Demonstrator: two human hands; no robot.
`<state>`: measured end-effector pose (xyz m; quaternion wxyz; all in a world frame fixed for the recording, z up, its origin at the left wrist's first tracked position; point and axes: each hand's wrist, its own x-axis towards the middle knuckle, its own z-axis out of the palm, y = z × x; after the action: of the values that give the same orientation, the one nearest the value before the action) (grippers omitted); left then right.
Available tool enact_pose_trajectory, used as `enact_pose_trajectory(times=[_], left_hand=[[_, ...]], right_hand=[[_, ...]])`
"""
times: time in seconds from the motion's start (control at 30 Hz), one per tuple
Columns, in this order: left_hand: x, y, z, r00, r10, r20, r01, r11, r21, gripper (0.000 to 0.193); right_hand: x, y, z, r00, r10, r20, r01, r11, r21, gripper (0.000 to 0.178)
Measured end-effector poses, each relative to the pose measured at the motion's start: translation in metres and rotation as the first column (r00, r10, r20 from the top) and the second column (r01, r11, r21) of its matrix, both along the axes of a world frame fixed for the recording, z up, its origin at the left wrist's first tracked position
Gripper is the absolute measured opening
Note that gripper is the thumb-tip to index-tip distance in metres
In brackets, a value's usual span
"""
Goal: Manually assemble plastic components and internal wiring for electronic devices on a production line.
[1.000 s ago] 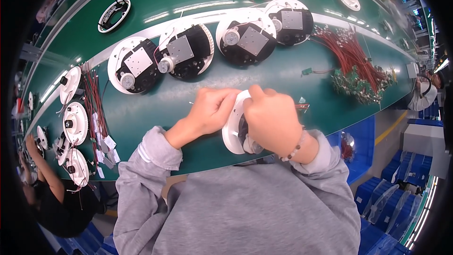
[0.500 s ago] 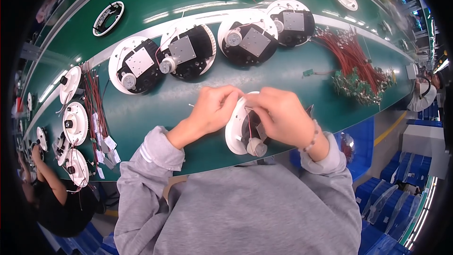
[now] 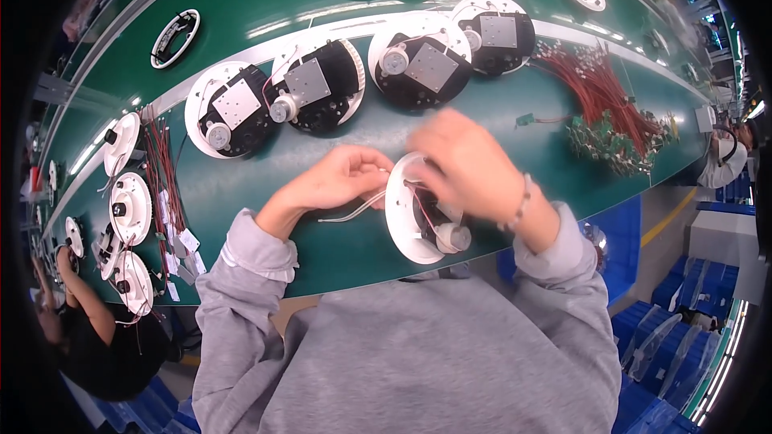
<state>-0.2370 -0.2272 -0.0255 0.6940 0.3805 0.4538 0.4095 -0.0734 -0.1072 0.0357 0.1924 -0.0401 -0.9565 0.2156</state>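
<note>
A round white housing (image 3: 402, 229) with a black inner part stands tilted at the table's near edge, in front of me. On its lower right sits a small round motor (image 3: 452, 238) with a red and white wire. My left hand (image 3: 336, 181) is at the housing's left rim, thumb and fingers closed around a thin white cable (image 3: 351, 214) whose loose end points left. My right hand (image 3: 474, 170) is over the housing's upper right, smeared by motion. Its fingertips are partly hidden, and whether they grip anything does not show.
Several similar assemblies (image 3: 233, 108) line the table's back. White round parts (image 3: 131, 209) and red wires (image 3: 161, 169) lie left. A heap of red wires (image 3: 599, 96) with green boards (image 3: 615, 145) lies right. Another person's arm (image 3: 84, 297) is at far left; blue bins (image 3: 615, 253) are below right.
My right hand has lifted slightly up and away from my left, which moved a little left. The white cable's end now shows below my left hand. Parts on the green strip behind shifted left.
</note>
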Motion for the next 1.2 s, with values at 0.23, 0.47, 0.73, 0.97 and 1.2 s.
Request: enact_pose_trajectory(times=[0.23, 0.47, 0.73, 0.97, 1.2], left_hand=[[-0.018, -0.028, 0.020, 0.733, 0.202, -0.650, -0.100, 0.977, 0.191, 0.015], [-0.051, -0.083, 0.036, 0.237, 0.202, -0.950, -0.169, 0.972, 0.164, 0.011], [0.001, -0.060, 0.079, 0.031, 0.678, -0.734, -0.222, 0.721, 0.656, 0.041], [0.031, -0.006, 0.006, 0.783, 0.492, -0.380, -0.089, 0.694, 0.714, 0.042], [0.032, -0.024, 0.023, 0.491, 0.385, -0.781, 0.234, 0.806, 0.544, 0.029]], right_hand=[[-0.005, 0.031, -0.018, 0.869, 0.389, 0.305, -0.101, 0.744, -0.660, 0.017], [0.000, 0.043, -0.029, 0.801, 0.521, 0.295, 0.024, 0.465, -0.885, 0.017], [0.014, 0.034, -0.046, 0.932, 0.335, 0.141, 0.017, 0.348, -0.937, 0.018], [0.016, 0.017, -0.059, 0.985, 0.146, 0.095, 0.052, 0.275, -0.960, 0.015], [0.025, 0.001, -0.061, 0.998, 0.050, -0.030, -0.045, 0.331, -0.942, 0.016]])
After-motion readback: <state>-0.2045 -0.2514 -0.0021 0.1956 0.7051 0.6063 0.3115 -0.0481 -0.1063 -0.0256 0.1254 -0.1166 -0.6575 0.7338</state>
